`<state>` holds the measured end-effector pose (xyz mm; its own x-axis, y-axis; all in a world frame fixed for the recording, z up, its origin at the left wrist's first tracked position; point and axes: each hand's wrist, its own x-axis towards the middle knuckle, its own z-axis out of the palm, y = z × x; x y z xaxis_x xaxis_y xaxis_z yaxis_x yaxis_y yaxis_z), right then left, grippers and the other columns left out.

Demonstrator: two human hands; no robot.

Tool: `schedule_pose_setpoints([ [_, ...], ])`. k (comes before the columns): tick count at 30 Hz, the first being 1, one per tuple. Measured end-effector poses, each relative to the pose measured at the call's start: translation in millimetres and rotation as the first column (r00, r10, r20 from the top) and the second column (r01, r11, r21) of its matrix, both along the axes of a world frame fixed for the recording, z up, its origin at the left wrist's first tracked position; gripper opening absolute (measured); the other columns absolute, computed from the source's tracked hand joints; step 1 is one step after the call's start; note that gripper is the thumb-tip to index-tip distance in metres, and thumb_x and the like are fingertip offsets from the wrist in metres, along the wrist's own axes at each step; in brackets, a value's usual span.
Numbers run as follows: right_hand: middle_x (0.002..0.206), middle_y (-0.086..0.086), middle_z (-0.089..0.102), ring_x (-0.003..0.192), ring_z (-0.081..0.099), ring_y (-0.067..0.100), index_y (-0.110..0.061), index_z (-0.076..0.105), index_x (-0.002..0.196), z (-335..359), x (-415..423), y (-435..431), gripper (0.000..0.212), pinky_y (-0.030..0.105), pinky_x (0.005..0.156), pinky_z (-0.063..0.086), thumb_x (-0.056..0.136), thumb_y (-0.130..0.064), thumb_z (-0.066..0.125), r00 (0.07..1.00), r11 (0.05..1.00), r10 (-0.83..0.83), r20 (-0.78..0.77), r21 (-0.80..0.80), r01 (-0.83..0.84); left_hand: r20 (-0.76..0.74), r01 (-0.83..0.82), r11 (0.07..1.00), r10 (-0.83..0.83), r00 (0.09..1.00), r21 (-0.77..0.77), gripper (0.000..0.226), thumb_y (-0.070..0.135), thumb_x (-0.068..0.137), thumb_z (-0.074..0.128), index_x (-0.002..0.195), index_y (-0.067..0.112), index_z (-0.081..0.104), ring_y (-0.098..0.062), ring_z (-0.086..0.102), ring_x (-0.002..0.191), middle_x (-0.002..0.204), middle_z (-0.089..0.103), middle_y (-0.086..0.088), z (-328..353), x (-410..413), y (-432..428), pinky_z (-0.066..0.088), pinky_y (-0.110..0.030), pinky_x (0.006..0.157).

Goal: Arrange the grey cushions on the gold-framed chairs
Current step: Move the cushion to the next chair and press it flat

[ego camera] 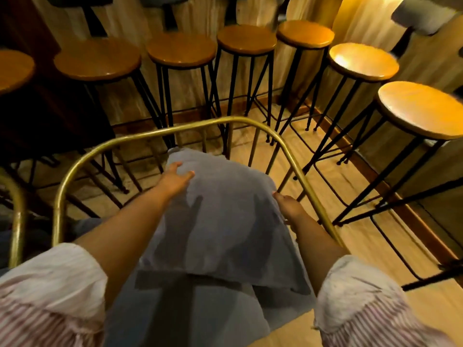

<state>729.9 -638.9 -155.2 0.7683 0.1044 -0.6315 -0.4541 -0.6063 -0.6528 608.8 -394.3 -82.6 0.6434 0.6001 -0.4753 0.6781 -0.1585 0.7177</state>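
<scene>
Inside the gold chair (175,128) frame, left hand (175,180) lies flat-fingered on the cushion (220,221); right hand (288,205) pinches its three-o'clock edge.

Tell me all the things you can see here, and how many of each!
Stools: seven, round orange-brown wooden seats on thin black legs, in a curve along the wall at the back and right.
Chair frame: one in front, gold metal tube, bending around the cushion; part of another gold frame at the left edge.
Cushion: one, grey, leaning against the chair's back.
Seat pad: one, grey, under the cushion.
Floor: light wood.
Wall: pale wood panels behind the stools.
Sleeves: two, pink-and-white striped, bottom corners.
Left hand: flat on the cushion's top left.
Right hand: holding the cushion's right edge.
</scene>
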Motion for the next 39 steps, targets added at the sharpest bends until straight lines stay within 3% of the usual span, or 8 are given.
schedule_pose_setpoints([
  [9,0.146,0.006,0.042,0.129,0.045,0.033,-0.021,0.031,0.147,-94.1,41.8,-7.2,0.085,0.040,0.096,0.040,0.078,-0.058,0.063,0.988,0.979,-0.040,-0.148,0.191,0.068,-0.261,-0.098,0.993,0.114,0.959,0.073,0.103,0.075,0.070,0.053,0.151,0.035,0.004,-0.045,0.012,0.145,0.162,0.005,-0.011,-89.8,17.9,26.0,0.021,-0.060,0.114],
  [13,0.139,-0.003,0.048,0.122,0.050,0.027,-0.032,0.033,0.144,-117.5,27.3,-33.7,0.098,0.039,0.095,0.044,0.062,-0.078,0.063,0.965,0.971,-0.036,-0.261,0.217,0.095,-0.171,-0.234,0.961,0.209,0.963,-0.147,0.105,0.058,0.071,0.070,0.151,0.036,0.006,-0.046,0.028,0.139,0.160,0.014,-0.013,-95.9,11.2,40.5,0.032,-0.060,0.106],
  [16,0.135,-0.008,0.050,0.124,0.050,0.026,-0.032,0.042,0.141,-115.2,21.2,-30.9,0.085,0.041,0.100,0.044,0.069,-0.071,0.063,0.987,0.950,-0.035,-0.158,0.301,0.082,-0.137,-0.271,0.944,0.248,0.959,-0.190,0.106,0.058,0.067,0.073,0.150,0.035,0.010,-0.045,0.033,0.136,0.159,0.020,-0.012,-93.6,0.8,39.6,0.035,-0.060,0.104],
  [20,0.138,0.002,0.056,0.121,0.055,0.027,-0.026,0.048,0.137,-79.9,9.4,-29.9,0.095,0.043,0.098,0.047,0.058,-0.073,0.069,0.995,0.935,-0.041,-0.089,0.347,0.070,-0.033,-0.286,0.946,0.285,0.958,-0.150,0.107,0.060,0.063,0.075,0.149,0.029,0.020,-0.041,0.039,0.135,0.155,0.030,-0.011,-67.4,-10.2,26.4,0.038,-0.058,0.106],
  [26,0.136,0.008,0.056,0.122,0.053,0.031,-0.019,0.049,0.137,-8.3,-32.0,-32.1,0.076,0.033,0.084,0.043,0.074,-0.057,0.068,0.994,0.934,-0.102,0.023,0.345,0.088,0.151,-0.248,0.963,0.263,0.953,-0.108,0.102,0.067,0.060,0.072,0.145,0.030,0.031,-0.035,0.050,0.126,0.147,0.044,-0.007,1.7,-64.6,14.3,0.045,-0.051,0.098],
  [29,0.135,0.007,0.057,0.119,0.056,0.030,-0.020,0.051,0.136,29.1,-70.4,-23.8,0.091,0.036,0.091,0.047,0.061,-0.066,0.073,0.991,0.933,-0.105,0.076,0.352,0.072,0.200,-0.249,0.960,0.272,0.941,-0.131,0.110,0.075,0.048,0.072,0.142,0.034,0.034,-0.035,0.053,0.121,0.143,0.048,-0.004,32.6,-112.8,18.4,0.046,-0.052,0.097],
  [31,0.134,0.005,0.058,0.116,0.057,0.029,-0.021,0.051,0.136,49.6,-101.4,-14.3,0.101,0.042,0.097,0.048,0.050,-0.069,0.077,0.987,0.922,-0.125,0.100,0.378,0.078,0.254,-0.265,0.956,0.290,0.923,-0.129,0.105,0.071,0.053,0.073,0.143,0.031,0.035,-0.035,0.054,0.120,0.142,0.050,-0.005,51.0,-151.1,25.2,0.047,-0.051,0.097],
  [39,0.135,0.004,0.058,0.119,0.057,0.026,-0.020,0.050,0.136,95.6,-227.4,59.1,0.083,0.038,0.096,0.047,0.066,-0.055,0.076,0.970,0.891,-0.046,0.238,0.448,-0.068,0.383,-0.392,0.916,0.392,0.837,-0.081,0.079,0.056,0.070,0.072,0.138,0.025,0.045,-0.034,0.054,0.120,0.139,0.053,-0.006,84.9,-314.8,78.4,0.046,-0.048,0.100],
])
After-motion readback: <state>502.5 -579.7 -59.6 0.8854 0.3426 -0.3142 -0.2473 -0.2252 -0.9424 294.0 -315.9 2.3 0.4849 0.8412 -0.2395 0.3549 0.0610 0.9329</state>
